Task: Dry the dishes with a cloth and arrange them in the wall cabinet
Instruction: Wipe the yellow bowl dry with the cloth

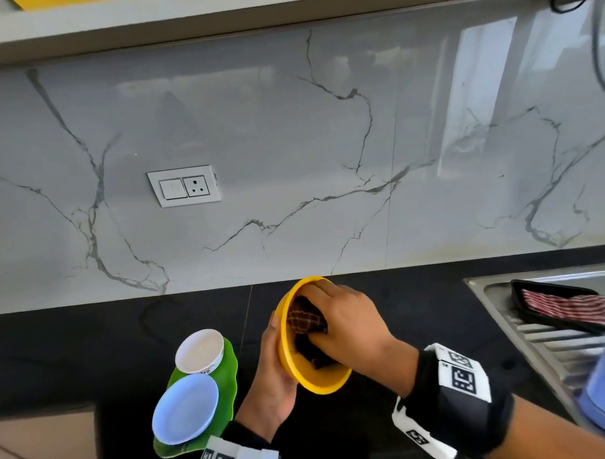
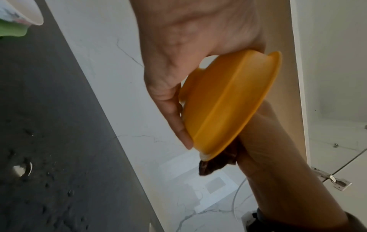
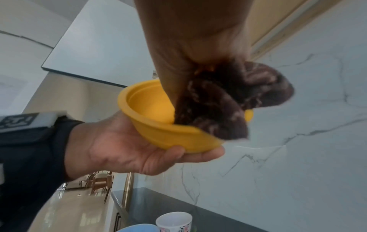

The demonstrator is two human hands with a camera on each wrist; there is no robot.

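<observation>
Above the black table (image 1: 416, 294), the left hand (image 1: 272, 378) grips a round yellow plastic bowl (image 1: 320, 383) while the right hand (image 1: 345, 320) presses a dark checked cloth (image 1: 306, 318) inside; hard rubbing could twist it loose.

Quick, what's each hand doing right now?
Left hand: holds the yellow plastic bowl from beneath.
Right hand: presses a dark brown checked cloth inside it.

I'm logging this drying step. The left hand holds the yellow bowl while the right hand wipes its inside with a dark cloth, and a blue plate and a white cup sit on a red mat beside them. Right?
Not quite: the mat is green, not red, as the head view shows. The rest holds: the left hand holds the yellow bowl, the right hand wipes its inside with the dark cloth, and the blue plate and white cup sit on that mat.
</observation>
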